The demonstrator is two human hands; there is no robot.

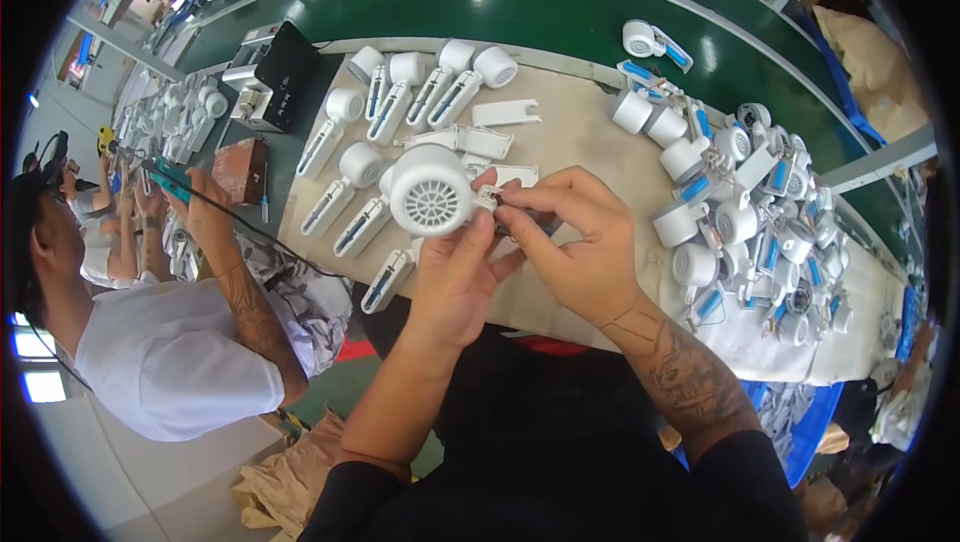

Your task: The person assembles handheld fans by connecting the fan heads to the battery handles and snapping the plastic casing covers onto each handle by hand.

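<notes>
A white handheld fan (430,190) with a round grilled head is held up over the worktable. My left hand (452,282) is closed round its neck and handle from below. At the neck, my right hand (590,247) pinches with thumb and forefinger at a small dark part, too small to name. Its other fingers curl by the handle, which is mostly hidden. Just beyond lie loose white handle covers (506,113). To the left, several fans (362,227) with opened handles lie in rows, showing dark strips inside.
A heap of fan parts (735,222) with blue cells covers the table's right side. One fan (640,39) lies on the green conveyor (560,17). A black machine (270,77) and a reddish box (240,172) stand left. A co-worker (180,362) sits close by, holding a teal tool (172,182).
</notes>
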